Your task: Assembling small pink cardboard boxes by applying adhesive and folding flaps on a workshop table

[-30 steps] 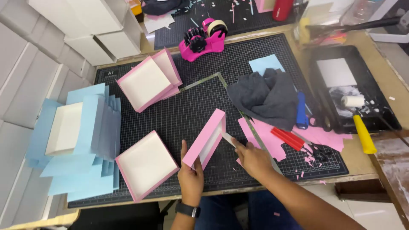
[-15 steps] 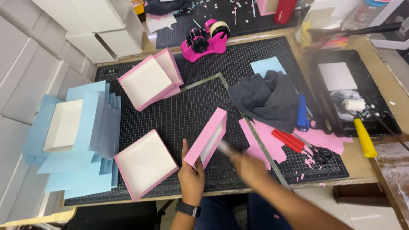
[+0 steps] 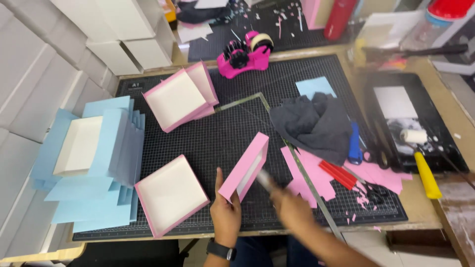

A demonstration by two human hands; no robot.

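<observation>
Pink box lid (image 3: 246, 165) stands tilted on its edge above the black cutting mat (image 3: 232, 133), pinched at its low corner by the left hand (image 3: 225, 213). The right hand (image 3: 292, 210) is blurry beside it; I cannot tell its grip. Two pink boxes (image 3: 170, 195) (image 3: 179, 99) look finished, and blue sheets (image 3: 106, 163) wait unwrapped.

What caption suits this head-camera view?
Left hand holds a pink box lid on edge over a cutting mat; blurred right hand works it.
</observation>
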